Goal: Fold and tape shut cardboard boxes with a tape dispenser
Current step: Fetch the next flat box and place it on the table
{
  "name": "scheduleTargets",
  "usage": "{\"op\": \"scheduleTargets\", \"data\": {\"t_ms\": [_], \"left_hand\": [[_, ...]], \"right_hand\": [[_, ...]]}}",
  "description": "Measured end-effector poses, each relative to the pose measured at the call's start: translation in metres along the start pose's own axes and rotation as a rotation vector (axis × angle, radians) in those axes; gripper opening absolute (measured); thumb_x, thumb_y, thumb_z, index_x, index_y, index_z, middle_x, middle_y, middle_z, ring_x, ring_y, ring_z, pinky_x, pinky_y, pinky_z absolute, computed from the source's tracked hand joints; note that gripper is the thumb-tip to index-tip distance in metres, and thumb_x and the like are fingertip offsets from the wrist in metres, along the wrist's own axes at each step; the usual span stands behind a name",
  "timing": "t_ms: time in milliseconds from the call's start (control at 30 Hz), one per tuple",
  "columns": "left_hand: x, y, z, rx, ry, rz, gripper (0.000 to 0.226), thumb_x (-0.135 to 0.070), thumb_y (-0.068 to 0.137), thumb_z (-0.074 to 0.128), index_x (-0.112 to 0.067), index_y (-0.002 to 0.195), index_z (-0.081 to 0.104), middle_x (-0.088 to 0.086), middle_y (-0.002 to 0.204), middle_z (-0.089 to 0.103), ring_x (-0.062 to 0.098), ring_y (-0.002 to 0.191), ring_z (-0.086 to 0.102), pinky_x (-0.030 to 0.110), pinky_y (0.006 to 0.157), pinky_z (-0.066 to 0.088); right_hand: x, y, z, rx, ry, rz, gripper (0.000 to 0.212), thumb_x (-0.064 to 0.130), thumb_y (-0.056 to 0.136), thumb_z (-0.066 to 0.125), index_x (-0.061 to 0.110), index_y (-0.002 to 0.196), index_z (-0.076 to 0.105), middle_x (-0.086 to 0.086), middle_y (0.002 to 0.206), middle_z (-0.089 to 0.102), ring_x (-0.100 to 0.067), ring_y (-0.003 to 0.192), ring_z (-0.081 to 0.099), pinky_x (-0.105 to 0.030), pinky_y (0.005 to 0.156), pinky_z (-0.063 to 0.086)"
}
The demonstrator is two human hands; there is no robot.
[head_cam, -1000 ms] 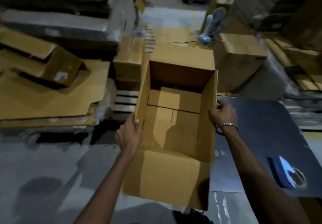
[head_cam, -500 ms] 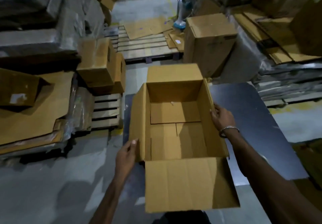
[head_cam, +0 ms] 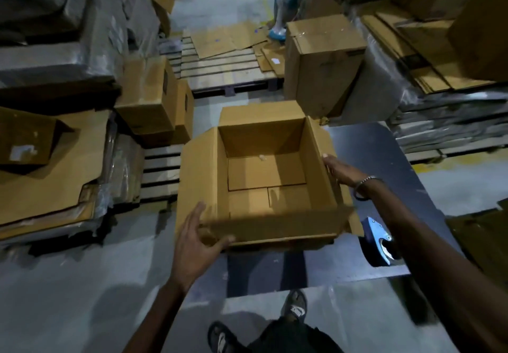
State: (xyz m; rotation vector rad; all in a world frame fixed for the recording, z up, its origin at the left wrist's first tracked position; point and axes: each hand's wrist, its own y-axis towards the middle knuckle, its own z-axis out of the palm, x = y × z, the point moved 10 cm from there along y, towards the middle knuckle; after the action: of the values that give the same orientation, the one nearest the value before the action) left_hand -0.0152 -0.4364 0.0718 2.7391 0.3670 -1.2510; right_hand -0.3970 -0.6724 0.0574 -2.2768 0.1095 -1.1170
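An open brown cardboard box (head_cam: 264, 176) sits in front of me over a dark grey table (head_cam: 398, 155), its top flaps spread and its bottom flaps folded in. My left hand (head_cam: 196, 240) has its fingers spread at the near left corner, thumb against the near flap. My right hand (head_cam: 342, 170), with a metal bangle on the wrist, lies with straight fingers on the right flap. A blue tape dispenser (head_cam: 380, 238) lies on the table to the right of the box, partly behind my right forearm.
A taped box (head_cam: 321, 64) stands behind on the right, two stacked boxes (head_cam: 154, 100) to the left. Flat cardboard sheets (head_cam: 55, 165) lie on a pallet at left. A wooden pallet (head_cam: 225, 69) and a blue fan (head_cam: 283, 9) are farther back. My feet (head_cam: 294, 308) stand on grey floor.
The near flap has swung up from hanging low toward me. My left hand moved from the left wall to the near left corner. The view has shifted and the tape dispenser has come into sight.
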Motion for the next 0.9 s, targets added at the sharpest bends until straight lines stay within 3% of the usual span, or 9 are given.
{"op": "scheduleTargets", "data": {"t_ms": [67,167,333,500,567,633,700,800,900], "left_hand": [[0.006,0.023,0.003,-0.024,-0.038,-0.176,0.123,-0.081,0.07,0.078,-0.038,0.166,0.015,-0.006,0.169,0.032,0.019,0.152,0.035,0.054,0.119,0.039],[0.012,0.042,0.024,0.057,0.094,-0.292,0.125,-0.083,0.073,0.072,-0.034,0.168,0.007,-0.002,0.175,0.015,0.027,0.159,0.019,0.058,0.126,0.025],[0.033,0.027,0.032,-0.002,0.156,-0.452,0.126,-0.091,0.074,0.062,-0.029,0.169,0.007,-0.001,0.177,0.006,0.026,0.161,0.008,0.056,0.128,0.016],[0.037,-0.008,0.028,-0.224,0.163,-0.637,0.136,-0.109,0.065,0.039,-0.024,0.168,0.014,0.011,0.174,0.015,0.03,0.159,0.016,0.058,0.128,0.015],[0.043,-0.021,0.031,-0.273,0.096,-0.78,0.147,-0.112,0.056,0.041,-0.022,0.168,0.012,0.018,0.172,0.014,0.035,0.157,0.018,0.059,0.127,0.019],[0.045,-0.032,0.035,-0.309,-0.014,-0.916,0.156,-0.109,0.051,0.055,-0.021,0.168,0.002,0.023,0.171,0.007,0.041,0.157,0.017,0.06,0.126,0.021],[0.04,-0.036,0.038,-0.353,-0.14,-0.975,0.164,-0.1,0.049,0.07,-0.02,0.166,-0.011,0.025,0.171,0.001,0.042,0.158,0.013,0.06,0.126,0.021],[0.039,-0.039,0.044,-0.434,-0.367,-0.989,0.168,-0.076,0.055,0.089,-0.017,0.163,-0.026,0.019,0.174,-0.005,0.033,0.162,0.0,0.058,0.126,0.023],[0.029,-0.037,0.044,-0.494,-0.393,-0.914,0.17,-0.072,0.054,0.09,-0.018,0.159,-0.033,0.012,0.175,-0.013,0.028,0.162,-0.003,0.056,0.127,0.024]], "right_hand": [[0.0,-0.005,-0.008,0.044,0.034,0.057,0.074,0.077,0.099,0.024,0.033,0.156,0.041,0.002,0.161,0.036,-0.027,0.148,0.035,-0.048,0.107,0.04],[0.014,0.001,-0.021,0.032,0.016,0.026,0.074,0.074,0.101,0.021,0.027,0.148,0.054,-0.004,0.156,0.044,-0.027,0.144,0.04,-0.052,0.108,0.04],[0.061,0.043,-0.034,-0.267,-0.326,-0.18,0.063,0.061,0.105,0.038,0.013,0.141,0.057,-0.014,0.143,0.057,-0.032,0.127,0.053,-0.047,0.102,0.045],[0.117,0.089,-0.045,-0.44,-0.486,-0.302,0.051,0.048,0.102,0.054,0.015,0.142,0.052,-0.013,0.148,0.048,-0.034,0.134,0.045,-0.054,0.11,0.035],[0.123,0.119,-0.053,-0.389,-0.367,-0.205,0.062,0.052,0.1,0.056,0.014,0.148,0.046,-0.015,0.152,0.047,-0.037,0.137,0.045,-0.057,0.111,0.036],[0.116,0.153,-0.051,-0.249,-0.097,-0.043,0.078,0.056,0.095,0.062,0.015,0.156,0.036,-0.015,0.157,0.043,-0.039,0.138,0.046,-0.059,0.11,0.041],[0.116,0.167,-0.046,-0.177,0.189,0.051,0.074,0.039,0.096,0.068,0.009,0.156,0.036,-0.016,0.152,0.048,-0.035,0.131,0.051,-0.056,0.109,0.046],[0.122,0.163,-0.048,-0.259,0.474,-0.004,0.066,0.004,0.096,0.06,0.006,0.157,0.034,-0.007,0.142,0.05,-0.026,0.119,0.054,-0.045,0.104,0.052],[0.123,0.131,-0.057,-0.366,0.721,-0.156,0.066,0.002,0.096,0.054,0.023,0.157,0.039,0.002,0.127,0.06,-0.011,0.101,0.06,-0.021,0.082,0.051]]}}
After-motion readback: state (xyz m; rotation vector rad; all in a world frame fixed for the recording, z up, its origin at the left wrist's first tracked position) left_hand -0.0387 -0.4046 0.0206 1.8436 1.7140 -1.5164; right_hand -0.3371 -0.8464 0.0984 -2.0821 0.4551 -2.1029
